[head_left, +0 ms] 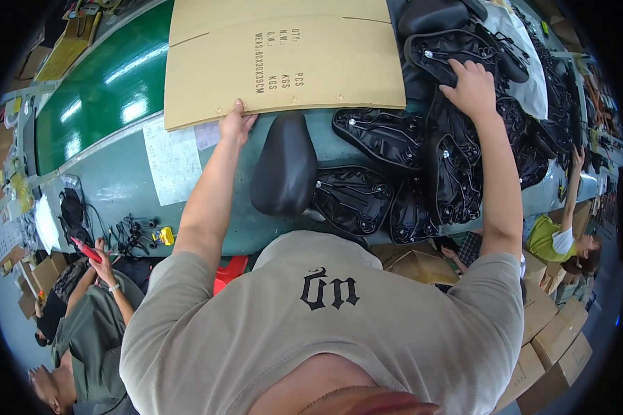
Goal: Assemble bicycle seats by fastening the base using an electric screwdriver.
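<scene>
Flat cardboard (221, 59) at twelve o'clock, black saddles (453, 180) crowding it from two.
Left hand (235, 124), at eleven: fingers clamped on the cardboard's near edge. Right hand (472, 90), at two: thumb and fingers apart on an upturned saddle (464, 45); I can't tell whether they grip. A smooth-topped saddle (284, 166) takes up desk (114, 190) just beside that near edge; paper (173, 166) lies at ten, cartons (559, 328) are stacked at four, a co-worker (90, 325) at eight holds a red tool (84, 249).

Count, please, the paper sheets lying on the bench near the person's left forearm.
2 visible: one white sheet, left of the forearm; one lilac sheet, between the white one and the left hand. More may be hidden under the cardboard.
</scene>
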Tool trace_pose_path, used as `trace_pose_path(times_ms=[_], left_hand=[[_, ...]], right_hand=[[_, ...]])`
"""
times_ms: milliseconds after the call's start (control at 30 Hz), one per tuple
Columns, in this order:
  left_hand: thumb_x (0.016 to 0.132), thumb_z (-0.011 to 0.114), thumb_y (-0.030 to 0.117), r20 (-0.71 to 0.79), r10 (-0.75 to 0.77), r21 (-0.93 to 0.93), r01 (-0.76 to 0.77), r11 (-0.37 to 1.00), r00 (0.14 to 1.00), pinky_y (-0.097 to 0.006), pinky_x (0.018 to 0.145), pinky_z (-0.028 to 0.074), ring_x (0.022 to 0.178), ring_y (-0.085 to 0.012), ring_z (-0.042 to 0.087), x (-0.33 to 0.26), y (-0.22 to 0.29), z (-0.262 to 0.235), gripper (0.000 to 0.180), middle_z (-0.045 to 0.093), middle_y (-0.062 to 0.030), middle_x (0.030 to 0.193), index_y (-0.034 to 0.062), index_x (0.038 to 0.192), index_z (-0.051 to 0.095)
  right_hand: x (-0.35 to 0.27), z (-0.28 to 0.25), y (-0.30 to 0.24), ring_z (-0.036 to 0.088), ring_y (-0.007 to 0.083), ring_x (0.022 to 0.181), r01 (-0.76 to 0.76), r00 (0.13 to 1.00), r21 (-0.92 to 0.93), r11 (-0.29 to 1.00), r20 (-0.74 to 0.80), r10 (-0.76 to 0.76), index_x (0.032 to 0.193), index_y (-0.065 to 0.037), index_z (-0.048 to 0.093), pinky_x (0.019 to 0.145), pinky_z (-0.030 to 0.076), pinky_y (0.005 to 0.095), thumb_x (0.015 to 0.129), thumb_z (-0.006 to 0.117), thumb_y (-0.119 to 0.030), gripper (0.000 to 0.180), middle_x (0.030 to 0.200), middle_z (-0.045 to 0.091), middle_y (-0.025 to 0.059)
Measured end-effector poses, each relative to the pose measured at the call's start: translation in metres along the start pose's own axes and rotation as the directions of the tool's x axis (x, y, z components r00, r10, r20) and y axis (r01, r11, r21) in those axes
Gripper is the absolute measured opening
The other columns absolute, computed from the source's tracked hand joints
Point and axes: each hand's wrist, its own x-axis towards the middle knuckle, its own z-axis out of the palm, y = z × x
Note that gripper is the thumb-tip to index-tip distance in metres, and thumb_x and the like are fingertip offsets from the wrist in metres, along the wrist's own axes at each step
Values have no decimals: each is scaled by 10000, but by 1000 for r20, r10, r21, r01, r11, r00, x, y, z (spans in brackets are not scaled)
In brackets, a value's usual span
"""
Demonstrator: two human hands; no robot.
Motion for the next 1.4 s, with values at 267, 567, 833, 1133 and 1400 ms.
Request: trace_pose_path(times_ms=[267,567,833,1133,1400], left_hand=[[1041,412,677,-54,-375,678,309,667,926,-464,844,641,1067,-370,729,-16,30,-4,817,675,-279,1229,-27,1455,430],[919,550,765,275,-134,813,-155,562,952,-403,1101,459,1280,-365,619,-85,-33,33,989,623,-292,1379,-109,1382,581],[862,752,645,431,-221,848,-310,429,875,-414,1014,529,1189,-331,665,-145,-11,5,982,636,-273,1329,-71,1462,452],[937,780,352,575,-262,517,-96,850,775,-328,852,574,922,-157,698,-160,14,-14,487,736,-93,1068,-17,1232,661],[1022,650,461,385,106,134,-169,977,917,-324,862,588,915,-162,720,-108,92,-30,492,750,-90,1067,8,1210,683]], right_hand=[[-12,62,-127,595,364,1178,205,964,215,955,-215,-159,1193,-59,665,969,505,481,840,750,-237,405,1189,626,142],[-107,35,-207,434,415,1373,216,938,228,949,223,-267,1312,-63,635,1176,276,643,718,841,-494,762,1327,590,143],[-121,-17,-205,484,413,1257,290,949,350,891,12,-314,1331,-93,625,1113,341,566,649,842,-293,743,1263,573,177],[15,-29,-241,444,362,1357,487,795,53,872,-441,-417,1371,-103,597,1114,362,527,845,680,-209,543,1319,560,143],[51,61,-263,276,354,1552,426,900,239,873,-213,-381,1407,3,582,1260,215,560,932,552,-150,500,1583,439,185]])
